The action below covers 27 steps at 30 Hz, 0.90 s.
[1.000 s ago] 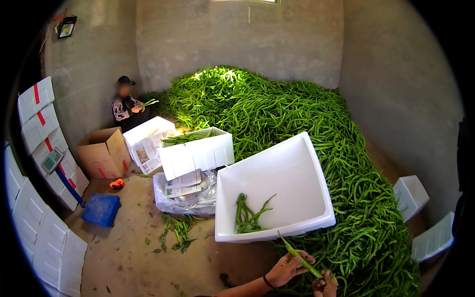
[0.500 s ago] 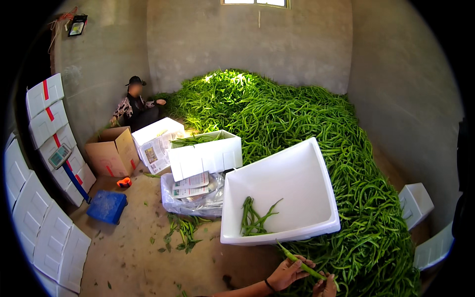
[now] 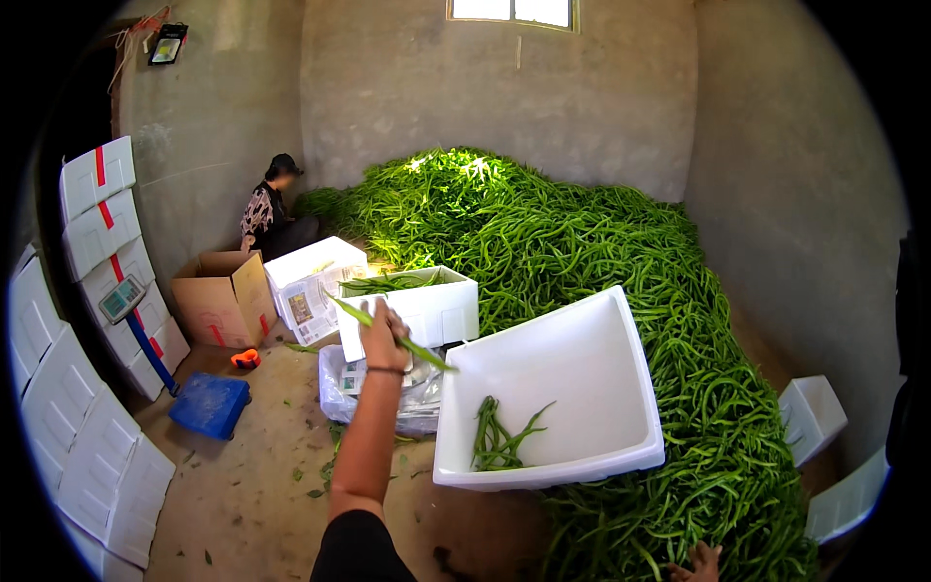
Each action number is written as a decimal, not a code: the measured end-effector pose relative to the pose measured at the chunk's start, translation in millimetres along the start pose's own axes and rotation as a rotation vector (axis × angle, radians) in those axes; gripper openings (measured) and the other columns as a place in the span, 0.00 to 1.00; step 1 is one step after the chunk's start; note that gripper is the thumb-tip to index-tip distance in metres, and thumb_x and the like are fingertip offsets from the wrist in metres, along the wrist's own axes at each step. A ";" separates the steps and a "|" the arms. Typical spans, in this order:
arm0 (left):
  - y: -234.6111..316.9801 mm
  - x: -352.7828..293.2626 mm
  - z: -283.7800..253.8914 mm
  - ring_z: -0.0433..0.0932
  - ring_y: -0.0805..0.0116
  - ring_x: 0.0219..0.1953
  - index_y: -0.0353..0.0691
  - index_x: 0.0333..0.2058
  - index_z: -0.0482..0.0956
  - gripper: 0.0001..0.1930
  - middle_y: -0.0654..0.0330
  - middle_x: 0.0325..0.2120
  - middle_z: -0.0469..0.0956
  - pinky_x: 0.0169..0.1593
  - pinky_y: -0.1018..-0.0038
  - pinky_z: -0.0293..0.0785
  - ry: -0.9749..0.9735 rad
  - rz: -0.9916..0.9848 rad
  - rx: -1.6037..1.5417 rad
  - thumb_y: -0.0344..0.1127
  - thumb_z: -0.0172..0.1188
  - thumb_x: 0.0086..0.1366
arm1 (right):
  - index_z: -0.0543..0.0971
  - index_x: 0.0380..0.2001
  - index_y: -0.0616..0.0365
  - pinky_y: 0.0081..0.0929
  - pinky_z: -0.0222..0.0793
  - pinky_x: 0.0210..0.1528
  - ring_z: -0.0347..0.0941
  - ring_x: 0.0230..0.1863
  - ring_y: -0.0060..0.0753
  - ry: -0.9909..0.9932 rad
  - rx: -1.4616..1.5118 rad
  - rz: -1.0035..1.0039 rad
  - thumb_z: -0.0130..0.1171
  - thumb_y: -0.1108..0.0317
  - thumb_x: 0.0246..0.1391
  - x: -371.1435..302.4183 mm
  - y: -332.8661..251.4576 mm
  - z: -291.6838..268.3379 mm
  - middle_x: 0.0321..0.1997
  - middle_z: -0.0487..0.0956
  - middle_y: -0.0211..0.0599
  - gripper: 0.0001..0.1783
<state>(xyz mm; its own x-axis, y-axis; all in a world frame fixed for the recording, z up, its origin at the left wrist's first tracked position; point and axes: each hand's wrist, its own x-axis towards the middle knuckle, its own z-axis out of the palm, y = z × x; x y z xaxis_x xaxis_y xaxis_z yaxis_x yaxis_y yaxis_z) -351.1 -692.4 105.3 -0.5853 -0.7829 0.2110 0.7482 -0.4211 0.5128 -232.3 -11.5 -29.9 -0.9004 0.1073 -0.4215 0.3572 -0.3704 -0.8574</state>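
Note:
My left hand (image 3: 379,333) is stretched forward, closed around a long green chili pepper (image 3: 427,356) that sticks out on both sides of the fist. It hangs in front of a white foam box (image 3: 417,322) with green peppers inside. A larger white foam box (image 3: 558,354) is tilted toward me on the right, with a small bunch of green chili peppers (image 3: 499,441) in its lower left corner. At the bottom edge, my right hand (image 3: 696,565) is at the near side of the big pepper pile (image 3: 592,233), its fingers apart and partly cut off.
At the back left, a person (image 3: 276,209) sits beside a cardboard box (image 3: 221,301) and a newspaper-lined foam box (image 3: 315,291). A blue scale (image 3: 209,405) stands on the floor near stacked foam boxes (image 3: 102,456). A plastic bag (image 3: 335,388) holds newspapers. Foam pieces (image 3: 813,417) lie right.
My left hand has swung forward and left from the near pile, carrying the chili pepper. My right hand has come away from it, moving right and down. The seated person has lowered an arm.

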 end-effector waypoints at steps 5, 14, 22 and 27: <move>-37.3 -16.8 59.3 0.56 0.78 0.16 0.48 0.49 0.71 0.19 0.69 0.18 0.62 0.21 0.81 0.59 -0.224 -0.277 -0.318 0.52 0.47 0.67 | 0.59 0.62 0.50 0.33 0.67 0.28 0.71 0.30 0.33 0.435 0.032 -0.005 0.37 0.40 0.61 -33.0 -18.7 -21.9 0.61 0.63 0.38 0.33; -263.6 -364.3 164.8 0.57 0.74 0.22 0.39 0.35 0.72 0.12 0.67 0.21 0.57 0.26 0.78 0.61 -0.249 -1.460 -0.726 0.42 0.47 0.68 | 0.71 0.53 0.59 0.47 0.56 0.59 0.70 0.51 0.45 0.478 -0.740 -0.451 0.38 0.48 0.62 -116.1 -45.9 -35.4 0.47 0.76 0.49 0.28; -273.1 -685.4 183.0 0.57 0.73 0.23 0.42 0.29 0.67 0.15 0.66 0.22 0.58 0.31 0.76 0.63 -0.266 -2.195 -0.542 0.48 0.48 0.68 | 0.73 0.42 0.55 0.40 0.68 0.26 0.74 0.22 0.47 0.604 -1.256 -0.303 0.53 0.55 0.56 -173.7 -15.1 -120.3 0.19 0.75 0.43 0.17; -296.8 -781.3 191.6 0.53 0.75 0.16 0.44 0.20 0.66 0.25 0.68 0.15 0.54 0.19 0.78 0.54 -0.317 -2.400 -0.504 0.58 0.45 0.66 | 0.75 0.28 0.57 0.36 0.69 0.26 0.72 0.20 0.46 0.630 -0.879 -0.015 0.47 0.59 0.60 -224.3 -16.7 -206.8 0.19 0.74 0.42 0.15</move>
<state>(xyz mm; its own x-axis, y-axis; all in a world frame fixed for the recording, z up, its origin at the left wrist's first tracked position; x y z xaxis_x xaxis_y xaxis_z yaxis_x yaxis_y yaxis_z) -175.9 132.0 -52.3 -0.1351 0.9880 -0.0745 -0.9744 -0.1461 -0.1710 15.0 161.4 18.0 -0.7063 0.6545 -0.2698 0.6260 0.3995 -0.6697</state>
